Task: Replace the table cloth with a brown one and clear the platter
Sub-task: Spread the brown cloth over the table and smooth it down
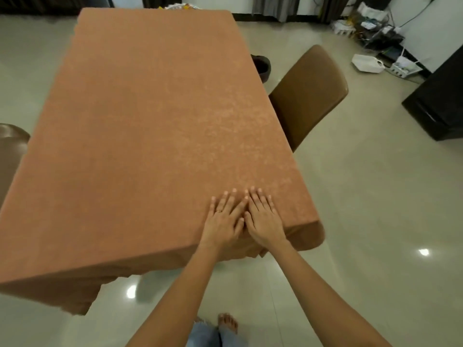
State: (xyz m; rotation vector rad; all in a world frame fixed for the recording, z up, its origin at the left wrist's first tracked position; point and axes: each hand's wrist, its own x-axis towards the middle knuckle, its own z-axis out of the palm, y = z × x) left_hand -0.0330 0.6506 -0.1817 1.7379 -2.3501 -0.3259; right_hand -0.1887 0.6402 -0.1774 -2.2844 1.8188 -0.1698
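Cropped at bottom edge: a bare foot (227, 321). Just above, left hand (223, 220) and right hand (264, 219) pressed flat, fingers straight, forefingers touching, on the brown table cloth (150, 121) near its lower-right corner, draped over the near edge. Open tiled floor (350, 196) on both sides; brown chair (310, 91) at right, another chair (11, 146) cut off at left. Top centre, behind the cloth: a patterned scrap (175, 6), unidentifiable.

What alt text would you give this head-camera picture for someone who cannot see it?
A person's left hand and right hand lie flat, side by side, on a smooth brown cloth, close to its near right corner. A brown chair stands at the right.
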